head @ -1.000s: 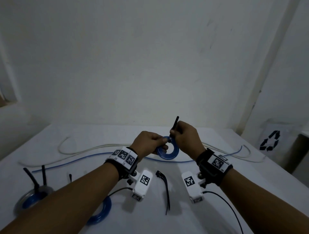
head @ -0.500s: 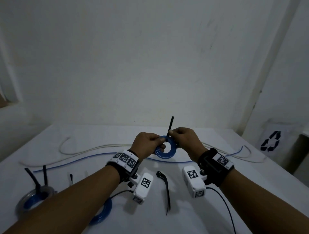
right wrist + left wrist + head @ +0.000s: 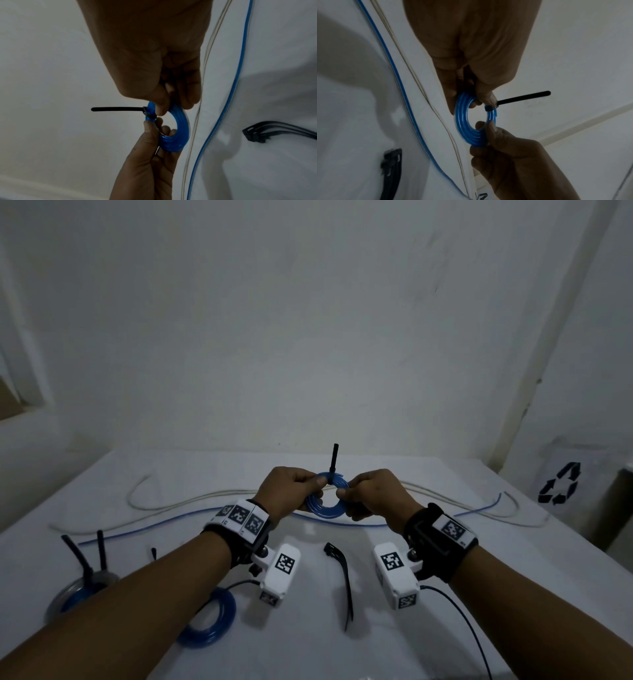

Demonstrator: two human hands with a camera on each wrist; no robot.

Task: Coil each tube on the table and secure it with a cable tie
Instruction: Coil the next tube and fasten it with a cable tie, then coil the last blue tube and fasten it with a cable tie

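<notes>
Coiled tube (image 3: 325,501) held up over the middle of the worktop (image 3: 445,645), left hand (image 3: 286,491) on its left side, right hand (image 3: 371,494) on its right, cable tie (image 3: 333,462) sticking up from the top. Two uncoiled tubes (image 3: 178,513) stretched left to right just behind. Nearer: loose ties (image 3: 340,577) between the forearms, two finished coils (image 3: 209,621) to the left.

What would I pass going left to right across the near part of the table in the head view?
Tied grey and blue coil → loose blue coil → left wrist camera → spare black cable tie → right wrist camera.
</notes>
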